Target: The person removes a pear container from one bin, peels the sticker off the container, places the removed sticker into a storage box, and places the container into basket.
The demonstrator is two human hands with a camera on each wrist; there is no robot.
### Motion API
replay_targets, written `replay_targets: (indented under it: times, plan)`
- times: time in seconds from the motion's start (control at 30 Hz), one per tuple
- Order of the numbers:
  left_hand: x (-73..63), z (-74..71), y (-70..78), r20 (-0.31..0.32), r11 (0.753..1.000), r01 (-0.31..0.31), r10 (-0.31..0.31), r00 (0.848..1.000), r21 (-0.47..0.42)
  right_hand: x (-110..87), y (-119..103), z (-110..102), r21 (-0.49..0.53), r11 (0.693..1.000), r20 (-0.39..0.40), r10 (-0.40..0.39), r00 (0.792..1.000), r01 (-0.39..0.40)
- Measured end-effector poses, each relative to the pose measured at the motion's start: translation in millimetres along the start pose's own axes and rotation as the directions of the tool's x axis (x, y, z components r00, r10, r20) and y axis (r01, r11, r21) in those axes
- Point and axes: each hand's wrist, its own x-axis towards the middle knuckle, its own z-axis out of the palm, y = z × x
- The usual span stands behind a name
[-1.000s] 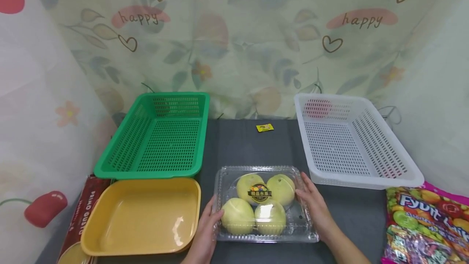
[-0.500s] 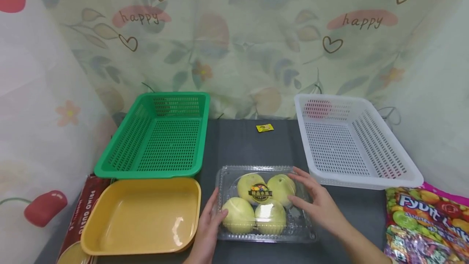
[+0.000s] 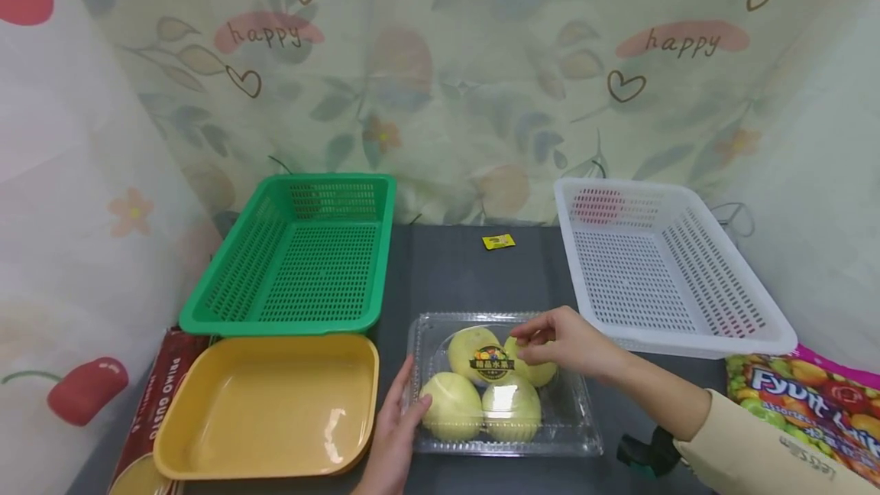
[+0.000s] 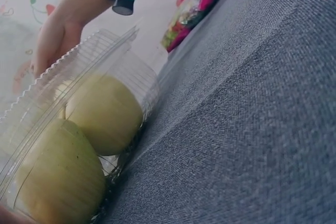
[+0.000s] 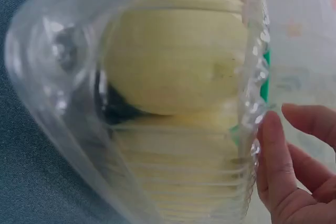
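Note:
A clear plastic fruit box [image 3: 574, 422] sits on the dark table before me with its lid down. Inside are several round, pale yellow-green fruits [image 3: 451, 406], and a black label [image 3: 491, 363] marks the lid. My left hand [image 3: 393, 434] lies along the box's left side, fingers extended and thumb at the lid's edge. Over the back right part of the lid hovers my right hand [image 3: 567, 338], its fingers loosely bent with nothing between them. In the right wrist view, the right hand's fingertips [image 5: 273, 124] are close by the lid's ridged plastic.
A green basket [image 3: 385, 266] stands back left, a yellow basin [image 3: 264, 403] in front of it. At back right is a white basket [image 3: 574, 266]. A candy bag [image 3: 804, 403] lies right, a red package [image 3: 147, 396] far left, and a small yellow packet [image 3: 498, 241] at the back.
My right hand has let go of the box's right side and moved left over the lid, with its sleeve now in view. The left hand stays at the left side; the box has hardly moved.

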Motion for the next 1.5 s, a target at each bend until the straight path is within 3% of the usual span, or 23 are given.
replay_targets:
  times: [0.17,0.43,0.93,1.3,1.5]
  plan:
    - [-0.6,0.2,-1.1,-0.003,1.000,0.002,-0.001,1.000,0.010,7.2,-2,4,0.103,0.992,0.009,0.074,0.997,-0.075]
    - [-1.9,0.6,-0.1,0.001,1.000,-0.005,0.005,1.000,0.001,13.9,-2,7,0.075,0.990,-0.019,0.122,0.992,-0.120]
    - [-1.9,0.4,0.4,-0.007,1.000,0.026,-0.026,1.000,-0.005,20.4,-6,12,0.023,0.992,-0.026,0.126,0.992,-0.126]
    - [-1.7,0.6,0.3,-0.013,0.999,0.044,-0.045,0.999,-0.018,21.2,-5,13,-0.041,0.995,0.024,0.088,0.996,-0.087]
    - [-1.1,0.9,0.6,-0.006,0.999,0.040,-0.040,0.999,-0.025,18.6,-4,15,-0.046,0.998,-0.001,0.049,0.999,-0.049]
